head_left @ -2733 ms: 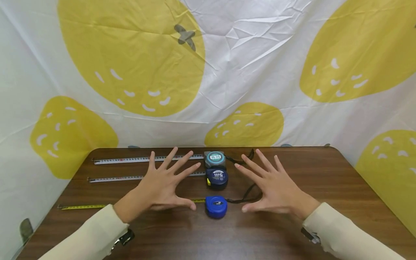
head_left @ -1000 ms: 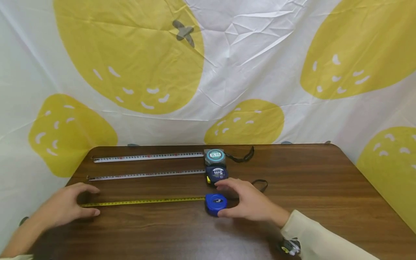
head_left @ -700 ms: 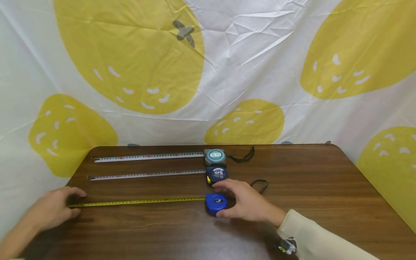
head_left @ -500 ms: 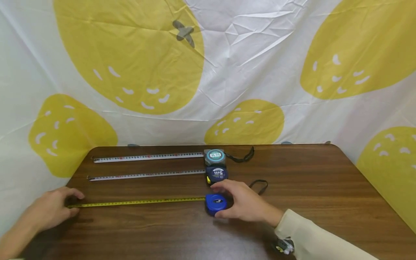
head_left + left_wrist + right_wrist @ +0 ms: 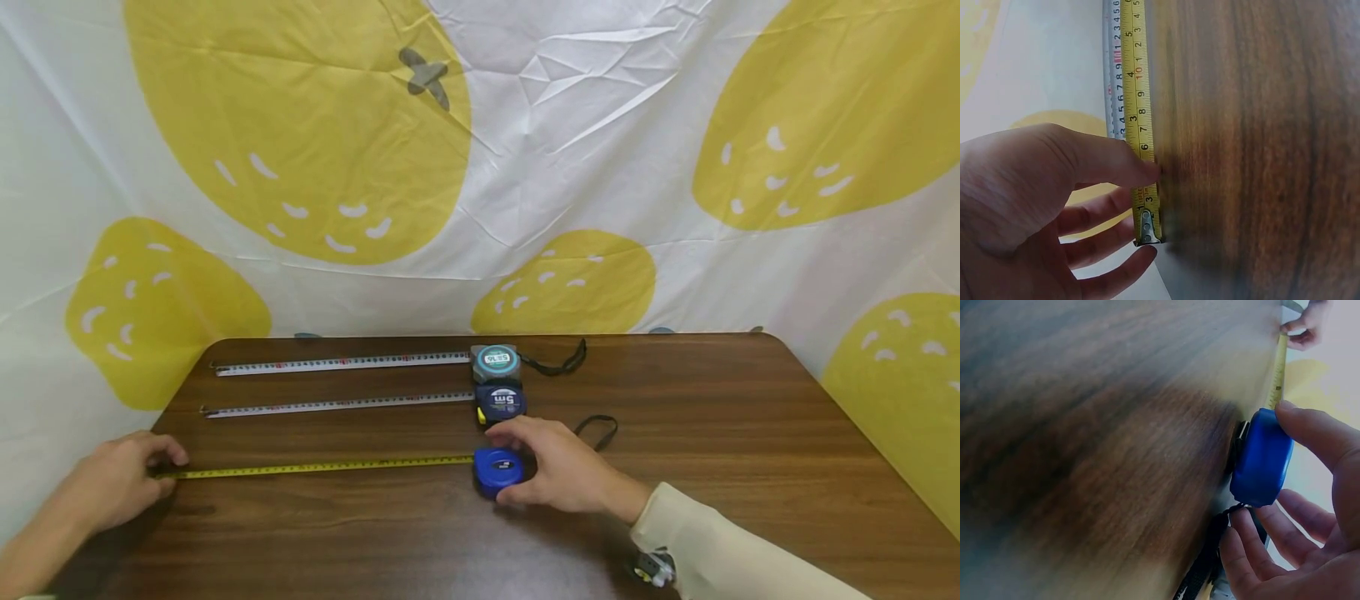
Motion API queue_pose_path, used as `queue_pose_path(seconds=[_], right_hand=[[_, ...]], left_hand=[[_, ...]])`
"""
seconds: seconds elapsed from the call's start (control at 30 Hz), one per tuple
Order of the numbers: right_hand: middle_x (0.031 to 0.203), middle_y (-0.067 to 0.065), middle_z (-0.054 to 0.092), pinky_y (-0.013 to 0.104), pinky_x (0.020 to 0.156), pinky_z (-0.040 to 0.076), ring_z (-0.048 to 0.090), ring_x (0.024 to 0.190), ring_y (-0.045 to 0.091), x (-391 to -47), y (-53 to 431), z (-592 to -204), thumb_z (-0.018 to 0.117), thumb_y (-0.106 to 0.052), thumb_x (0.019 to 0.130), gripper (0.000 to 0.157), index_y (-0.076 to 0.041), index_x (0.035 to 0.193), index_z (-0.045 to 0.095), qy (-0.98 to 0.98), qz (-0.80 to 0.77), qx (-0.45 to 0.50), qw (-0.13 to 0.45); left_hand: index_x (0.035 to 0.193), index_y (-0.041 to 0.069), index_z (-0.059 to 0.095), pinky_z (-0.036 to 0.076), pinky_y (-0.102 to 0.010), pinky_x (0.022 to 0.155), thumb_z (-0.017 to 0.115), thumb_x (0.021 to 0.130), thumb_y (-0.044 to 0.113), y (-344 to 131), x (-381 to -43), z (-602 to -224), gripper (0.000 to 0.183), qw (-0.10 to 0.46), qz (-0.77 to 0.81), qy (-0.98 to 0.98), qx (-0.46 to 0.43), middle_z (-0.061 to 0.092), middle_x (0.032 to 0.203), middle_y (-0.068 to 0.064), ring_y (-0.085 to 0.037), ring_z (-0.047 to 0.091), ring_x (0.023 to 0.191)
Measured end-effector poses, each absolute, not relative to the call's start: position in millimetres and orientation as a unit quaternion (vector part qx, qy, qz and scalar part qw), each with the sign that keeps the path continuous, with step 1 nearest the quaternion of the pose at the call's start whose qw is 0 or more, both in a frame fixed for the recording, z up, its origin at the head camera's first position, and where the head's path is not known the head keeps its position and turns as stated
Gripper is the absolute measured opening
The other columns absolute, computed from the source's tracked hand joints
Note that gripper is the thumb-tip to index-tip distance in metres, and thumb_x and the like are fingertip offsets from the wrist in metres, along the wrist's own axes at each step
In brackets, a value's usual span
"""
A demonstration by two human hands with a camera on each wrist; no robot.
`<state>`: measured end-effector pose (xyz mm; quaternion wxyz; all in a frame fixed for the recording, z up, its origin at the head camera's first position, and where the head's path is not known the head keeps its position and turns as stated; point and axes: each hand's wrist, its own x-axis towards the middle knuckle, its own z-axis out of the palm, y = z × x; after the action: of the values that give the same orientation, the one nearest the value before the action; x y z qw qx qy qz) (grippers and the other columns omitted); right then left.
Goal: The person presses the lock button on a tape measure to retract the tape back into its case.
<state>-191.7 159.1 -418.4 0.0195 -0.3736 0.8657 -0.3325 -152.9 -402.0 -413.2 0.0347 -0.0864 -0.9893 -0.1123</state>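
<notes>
A blue tape measure (image 5: 498,472) lies on the table with its yellow blade (image 5: 322,467) drawn out to the left. My right hand (image 5: 558,467) holds the blue case, thumb at the near side and fingers at the far side. In the right wrist view, the thumb sits at the case's blade end. My left hand (image 5: 112,483) grips the blade close to its metal end hook (image 5: 1147,228), thumb lying across the blade in the left wrist view. Behind them are a dark blue tape measure (image 5: 501,403) and a grey-teal tape measure (image 5: 496,362), both with white blades extended left.
The dark brown wooden table (image 5: 712,417) has rounded back corners. A white cloth (image 5: 540,167) with yellow fruit prints hangs behind and beside it. A black wrist strap (image 5: 558,367) trails from the grey-teal case, and a black loop (image 5: 600,429) lies right of the blue one.
Both hands came down from spread above the table. The right took hold of the blue case; the left moved to the yellow blade's left end and its fingers drew closer together.
</notes>
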Motion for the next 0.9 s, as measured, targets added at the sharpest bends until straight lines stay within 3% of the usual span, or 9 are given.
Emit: queue_pose_path(seconds=[0.57, 0.9], right_hand=[[0.123, 0.008, 0.076, 0.039, 0.093, 0.059, 0.07, 0.103, 0.014, -191, 162, -415, 0.097, -0.023, 0.082, 0.066, -0.002, 0.138, 0.069, 0.866, -0.325, -0.38, 0.015], [0.121, 0.005, 0.077, 0.039, 0.091, 0.06, 0.071, 0.102, 0.013, -192, 169, -414, 0.096, -0.023, 0.082, 0.067, -0.001, 0.139, 0.068, 0.868, -0.322, -0.378, 0.009]], left_hand=[[0.081, 0.021, 0.066, 0.052, -0.053, 0.066, 0.087, 0.078, 0.002, -404, -153, -420, 0.028, 0.069, -0.108, -0.986, -0.106, 0.067, 0.084, -0.001, -0.023, 0.064, 0.077], [0.079, 0.02, 0.064, 0.051, -0.049, 0.067, 0.087, 0.08, 0.0, -395, -153, -418, 0.031, 0.073, -0.109, -0.984, -0.118, 0.065, 0.082, 0.002, -0.02, 0.061, 0.075]])
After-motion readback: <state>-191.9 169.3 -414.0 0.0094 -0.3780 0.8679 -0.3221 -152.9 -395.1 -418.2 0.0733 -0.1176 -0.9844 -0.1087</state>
